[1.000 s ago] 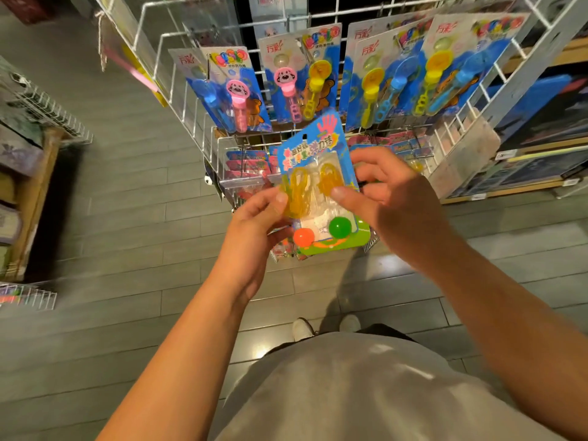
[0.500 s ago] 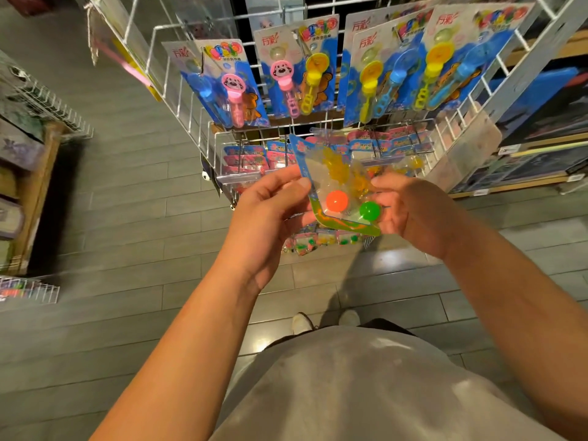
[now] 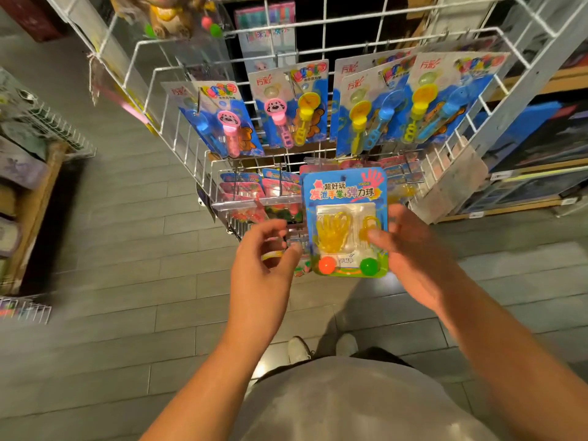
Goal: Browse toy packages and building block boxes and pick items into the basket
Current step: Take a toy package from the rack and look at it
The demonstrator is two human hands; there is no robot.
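A blue blister toy package (image 3: 345,192) with yellow sticky hands, an orange ball and a green ball stands upright in front of me. My right hand (image 3: 416,256) grips its right edge, thumb on the front. My left hand (image 3: 264,265) is just left of the package, fingers curled and apart, and it is not touching the card. No basket shows in the view.
A white wire display rack (image 3: 178,135) stands ahead with hanging bubble-wand toy cards (image 3: 286,106) and a lower row of small packs (image 3: 254,192). Wooden shelving (image 3: 38,192) lines the left, shelves with boxes (image 3: 534,186) the right. Grey plank floor lies below.
The package has been turned from tilted flat to upright with its front toward me. My left hand has let go of it and drawn slightly left.
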